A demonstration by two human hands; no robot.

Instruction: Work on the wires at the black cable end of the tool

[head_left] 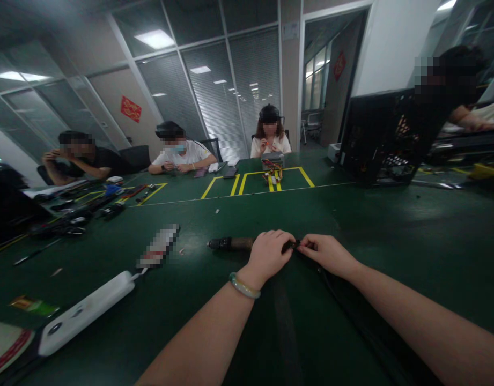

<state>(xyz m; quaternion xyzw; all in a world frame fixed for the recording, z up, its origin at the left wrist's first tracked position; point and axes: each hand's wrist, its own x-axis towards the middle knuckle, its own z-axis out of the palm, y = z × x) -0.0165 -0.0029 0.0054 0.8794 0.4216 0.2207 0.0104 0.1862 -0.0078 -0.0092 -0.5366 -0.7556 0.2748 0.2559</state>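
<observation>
The **left hand** (pixel 266 257) and **right hand** (pixel 326 254) meet near the middle of the near edge of the green table (pixel 190 220). Both grips are pressed together, their fingertips pinching a **black cord** (pixel 335 281) at one small dark spot, though the hands hide exactly what lies between them. The work in hand at this moment is this 2-handed pinch at a point on the cord. The cord runs from the fingers toward the bottom right corner of the table.

A **black-and-brown cylinder** (pixel 230 244) lies just left of the left hand, and a **pale green bangle** (pixel 244 285) circles the left wrist. Toward the left edge are a **white power strip** (pixel 86 313) and a **pixelated rectangular item** (pixel 158 246), whose label is blurred and cannot be read. A **heap of tools and cables** (pixel 78 212) sits farther along the same edge.

At the far edge, **yellow tape** (pixel 210 187) marks out a rectangle, with a **small grey box with red and yellow wires** (pixel 273 163) at its far side. **3 seated people** (pixel 180 158) work along that edge, and a **standing person** (pixel 467 120) is behind a **black mesh crate** (pixel 387 139) in the far right corner. No brand or other writing is legible anywhere.
</observation>
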